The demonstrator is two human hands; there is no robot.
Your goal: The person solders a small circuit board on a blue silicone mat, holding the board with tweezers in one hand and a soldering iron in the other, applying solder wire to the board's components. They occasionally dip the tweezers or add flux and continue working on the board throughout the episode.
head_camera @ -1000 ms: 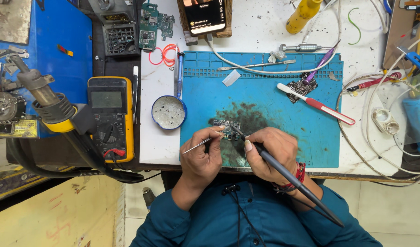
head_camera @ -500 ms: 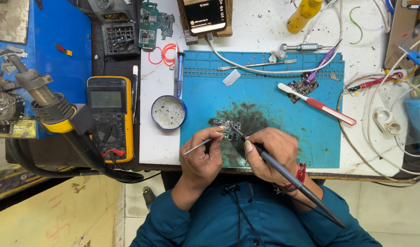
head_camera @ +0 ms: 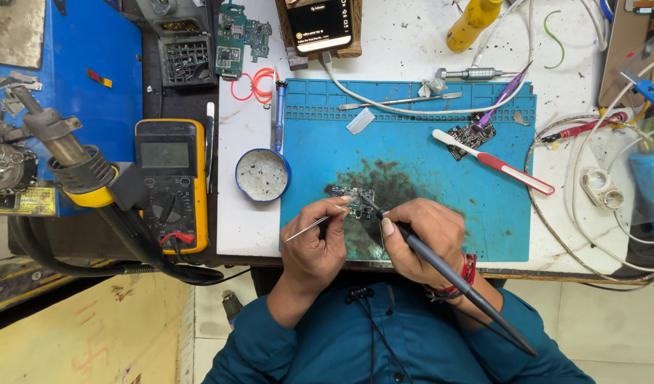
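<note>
A small dark circuit board lies on the stained blue work mat, near its front edge. My left hand pinches thin metal tweezers, their tip end reaching towards the board. My right hand grips a dark soldering iron like a pen; its tip touches the board's right side. The iron's handle and cable trail back over my right wrist.
A round blue tin sits left of the mat, a yellow multimeter further left. A red-handled toothbrush and a second small board lie on the mat's right. A phone, yellow bottle and cables crowd the back.
</note>
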